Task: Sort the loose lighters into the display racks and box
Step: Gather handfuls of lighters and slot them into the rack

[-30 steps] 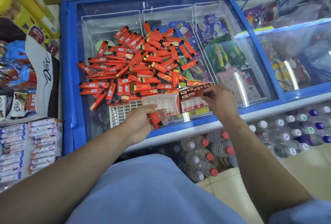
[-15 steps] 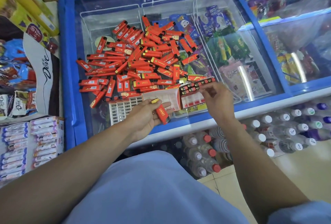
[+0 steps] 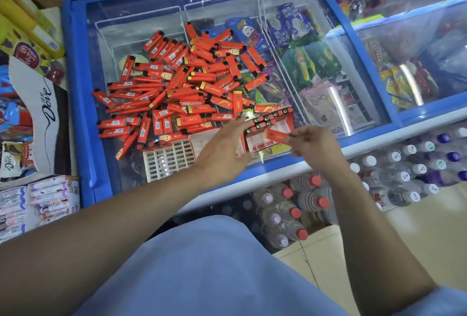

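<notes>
Head camera looks steeply down, close, onto the freezer lid (image 3: 75,103)

Glossy plastic lighters (image 3: 177,80); smooth glass freezer lid (image 3: 141,27).

A heap of red plastic lighters (image 3: 187,88) lies on the blue-framed glass freezer lid (image 3: 151,25). Right hand (image 3: 312,145) pinches one red lighter (image 3: 276,136) over the red partitioned box (image 3: 271,130); left hand (image 3: 222,150) is spread flat above a white grid rack (image 3: 169,160).

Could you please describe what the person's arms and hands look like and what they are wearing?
Both forearms are bare down to the left hand and right hand. No gloves, rings, watch or bracelets show. A light blue sleeve covers the right upper arm, matching the light blue shirt.
</notes>
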